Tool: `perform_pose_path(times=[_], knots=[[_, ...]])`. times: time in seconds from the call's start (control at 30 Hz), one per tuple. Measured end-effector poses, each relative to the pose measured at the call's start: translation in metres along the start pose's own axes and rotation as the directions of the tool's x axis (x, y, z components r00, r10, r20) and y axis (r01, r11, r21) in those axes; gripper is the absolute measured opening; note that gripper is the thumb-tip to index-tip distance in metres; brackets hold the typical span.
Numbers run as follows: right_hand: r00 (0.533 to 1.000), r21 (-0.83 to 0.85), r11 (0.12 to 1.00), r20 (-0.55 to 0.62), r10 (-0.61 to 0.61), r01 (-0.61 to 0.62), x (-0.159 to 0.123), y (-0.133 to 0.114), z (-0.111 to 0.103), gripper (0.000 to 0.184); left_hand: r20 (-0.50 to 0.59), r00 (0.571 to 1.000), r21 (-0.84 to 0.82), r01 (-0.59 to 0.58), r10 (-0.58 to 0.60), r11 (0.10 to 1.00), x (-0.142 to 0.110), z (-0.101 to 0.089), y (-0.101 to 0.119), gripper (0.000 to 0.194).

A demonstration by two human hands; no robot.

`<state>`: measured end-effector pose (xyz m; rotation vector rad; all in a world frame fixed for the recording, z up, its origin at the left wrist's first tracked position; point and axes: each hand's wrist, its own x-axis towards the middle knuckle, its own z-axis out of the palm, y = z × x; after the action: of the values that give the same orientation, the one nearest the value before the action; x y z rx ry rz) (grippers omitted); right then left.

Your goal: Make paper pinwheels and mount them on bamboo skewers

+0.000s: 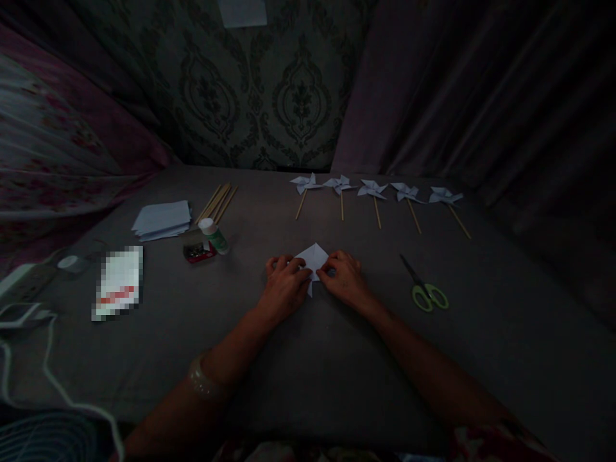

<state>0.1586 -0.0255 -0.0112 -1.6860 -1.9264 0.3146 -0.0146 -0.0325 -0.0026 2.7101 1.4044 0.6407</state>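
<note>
Paper (315, 258) is white, 1 sharp corner pointing away.

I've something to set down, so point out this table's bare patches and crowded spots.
Bare: the table between the forearms, on the near side of the folded paper, left hand and right hand; also right of the scissors. Crowded: far left, with the paper stack, sticks, bottle and red box close together, and the far right, lined by pinwheels.
</note>
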Motion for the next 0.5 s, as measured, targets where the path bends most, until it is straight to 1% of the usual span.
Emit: perform_pose_path(times=[0.17, 0.37, 0.5], knots=[[0.999, -0.003, 1.0, 0.016, 0.03, -0.03, 0.0009, -0.0014, -0.0004, 0.01, -0.017, 1.0, 0.002, -0.006, 0.006, 1.0, -0.0005, -0.0006, 0.0011, 0.022], [0.999, -0.018, 0.999, 0.032, 0.044, -0.043, 0.0008, -0.0025, -0.0014, 0.01, 0.019, 1.0, 0.01, -0.01, 0.01, 1.0, 0.0002, -0.0025, 0.0018, 0.024], [0.998, -0.017, 0.999, 0.038, 0.045, -0.044, 0.0003, -0.0025, -0.0016, 0.01, 0.021, 1.0, 0.01, -0.009, 0.009, 1.0, -0.0002, -0.0014, 0.0016, 0.025]])
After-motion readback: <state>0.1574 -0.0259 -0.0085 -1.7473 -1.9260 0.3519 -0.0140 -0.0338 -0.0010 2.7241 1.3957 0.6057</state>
